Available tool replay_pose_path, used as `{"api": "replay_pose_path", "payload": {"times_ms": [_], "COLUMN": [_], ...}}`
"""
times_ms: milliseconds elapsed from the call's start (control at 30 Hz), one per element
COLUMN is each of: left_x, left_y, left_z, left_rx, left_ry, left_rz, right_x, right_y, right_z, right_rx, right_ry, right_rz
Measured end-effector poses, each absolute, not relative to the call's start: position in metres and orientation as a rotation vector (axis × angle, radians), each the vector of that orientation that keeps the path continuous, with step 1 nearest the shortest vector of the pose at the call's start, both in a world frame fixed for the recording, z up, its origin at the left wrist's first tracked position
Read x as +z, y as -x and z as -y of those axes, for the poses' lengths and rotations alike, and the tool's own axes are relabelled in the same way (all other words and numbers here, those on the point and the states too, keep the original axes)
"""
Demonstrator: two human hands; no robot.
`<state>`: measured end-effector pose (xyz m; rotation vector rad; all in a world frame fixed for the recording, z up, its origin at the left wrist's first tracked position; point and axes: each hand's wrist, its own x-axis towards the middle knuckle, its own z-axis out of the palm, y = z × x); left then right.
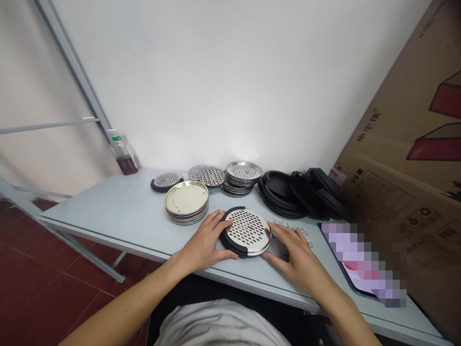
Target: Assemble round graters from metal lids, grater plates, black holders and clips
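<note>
A round slotted metal disc (248,230) lies near the front of the table, with a black rim around its left side. My left hand (209,242) grips that black rim, fingers over the top edge and thumb at the front. On the opposite side, my right hand (293,247) holds the bare metal edge between fingers and thumb. Several small metal rings (302,231) lie beyond and beside my right hand, which partly hides them. A stack of gold-toned round lids (186,198) stands left of the disc.
Along the wall are another black-rimmed disc (167,180), rough grater discs (212,176), stacked slotted discs (244,171) and a pile of black plastic parts (284,192). A bottle of dark liquid (126,161) stands far left. A tablet (355,262) and large cardboard box (389,182) border the right.
</note>
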<state>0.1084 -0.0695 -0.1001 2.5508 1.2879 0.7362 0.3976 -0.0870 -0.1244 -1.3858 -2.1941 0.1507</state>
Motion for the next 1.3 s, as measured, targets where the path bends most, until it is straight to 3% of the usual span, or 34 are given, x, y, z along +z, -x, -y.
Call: {"api": "replay_pose_path", "payload": {"times_ms": [400,833,1100,1300], "left_x": [-0.098,-0.099,-0.096,-0.089], "left_y": [-0.107,-0.103,-0.112,-0.108], "left_z": [0.068,0.071,0.073,0.073], "left_rx": [1.183,1.333,1.238,1.069], "left_ry": [-2.529,-2.322,-1.934,-1.847], "left_rz": [-1.233,-1.122,-1.339,-1.172], "right_x": [-0.118,-0.119,-0.112,-0.117], "right_y": [-0.394,-0.391,-0.388,-0.389], "right_z": [0.089,0.091,0.095,0.094], "right_rx": [0.179,0.193,0.267,0.26], "right_ry": [1.364,1.314,1.317,1.358], "right_rz": [2.07,2.196,2.199,2.217]}}
